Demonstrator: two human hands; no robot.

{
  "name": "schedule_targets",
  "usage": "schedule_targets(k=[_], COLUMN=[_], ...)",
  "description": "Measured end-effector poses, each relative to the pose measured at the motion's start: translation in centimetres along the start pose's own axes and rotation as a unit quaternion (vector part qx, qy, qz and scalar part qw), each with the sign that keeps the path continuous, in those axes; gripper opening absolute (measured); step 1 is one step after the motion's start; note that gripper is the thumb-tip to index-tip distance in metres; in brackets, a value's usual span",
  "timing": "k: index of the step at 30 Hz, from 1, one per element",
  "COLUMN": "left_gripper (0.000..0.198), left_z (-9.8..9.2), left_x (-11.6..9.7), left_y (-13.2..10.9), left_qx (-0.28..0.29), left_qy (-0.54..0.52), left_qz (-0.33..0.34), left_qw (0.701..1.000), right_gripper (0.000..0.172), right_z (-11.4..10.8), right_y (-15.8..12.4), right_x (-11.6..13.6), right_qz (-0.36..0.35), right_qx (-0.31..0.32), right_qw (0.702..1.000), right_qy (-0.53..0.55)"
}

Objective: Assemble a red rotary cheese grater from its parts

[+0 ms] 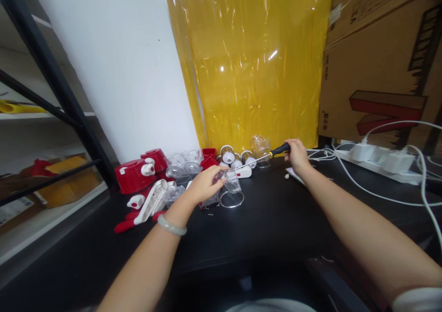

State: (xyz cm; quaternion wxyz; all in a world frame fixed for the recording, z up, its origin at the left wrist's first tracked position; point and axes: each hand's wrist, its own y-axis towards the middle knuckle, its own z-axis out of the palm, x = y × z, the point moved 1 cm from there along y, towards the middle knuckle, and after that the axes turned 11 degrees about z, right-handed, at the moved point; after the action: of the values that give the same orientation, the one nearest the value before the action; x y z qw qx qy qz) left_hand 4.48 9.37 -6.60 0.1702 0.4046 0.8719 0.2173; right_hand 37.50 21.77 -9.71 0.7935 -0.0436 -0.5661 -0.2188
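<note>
My left hand (203, 185) reaches into a heap of parts on the black table (269, 220), fingers curled onto a clear plastic piece (230, 183) beside a metal ring (231, 199). A pale bracelet sits on that wrist. My right hand (296, 156) grips the black-and-yellow handle of a screwdriver (265, 156), whose shaft points left toward the parts. Red housings (138, 173), white handle pieces (152, 201) and clear domes (183, 164) lie left of my left hand.
A white power strip (376, 161) with plugs and white cables lies at the right. Cardboard boxes (380, 63) stand behind it, a yellow film sheet (252, 63) at the back. A black metal shelf (51, 100) rises on the left.
</note>
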Motion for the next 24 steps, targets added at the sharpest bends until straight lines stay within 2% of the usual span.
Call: schedule_targets(k=[6,8,13,17,20,24], left_gripper=[0.036,0.036,0.037,0.036,0.036,0.036], left_z=[0.1,0.1,0.2,0.3,0.2,0.2], left_x=[0.2,0.3,0.4,0.3,0.1,0.1], left_y=[0.0,-0.1,0.0,0.1,0.2,0.1], left_qx=[0.002,0.002,0.002,0.002,0.004,0.005], left_qy=[0.003,0.008,0.011,0.007,0.004,0.004], left_qz=[0.004,0.001,0.003,0.006,0.003,0.004], left_qw=[1.000,1.000,1.000,1.000,1.000,1.000], right_gripper=[0.041,0.038,0.016,0.010,0.009,0.021], right_z=[-0.1,0.0,0.3,0.3,0.1,-0.1], right_y=[0.1,0.1,-0.3,-0.3,-0.1,0.4], right_x=[-0.7,-0.6,0.2,0.7,0.5,-0.2], right_qz=[-0.006,0.001,0.076,0.054,0.029,0.009], right_qx=[0.007,0.006,0.013,0.013,0.005,0.018], right_qw=[1.000,1.000,0.997,0.998,1.000,1.000], right_qy=[-0.018,-0.024,0.015,0.013,0.000,0.009])
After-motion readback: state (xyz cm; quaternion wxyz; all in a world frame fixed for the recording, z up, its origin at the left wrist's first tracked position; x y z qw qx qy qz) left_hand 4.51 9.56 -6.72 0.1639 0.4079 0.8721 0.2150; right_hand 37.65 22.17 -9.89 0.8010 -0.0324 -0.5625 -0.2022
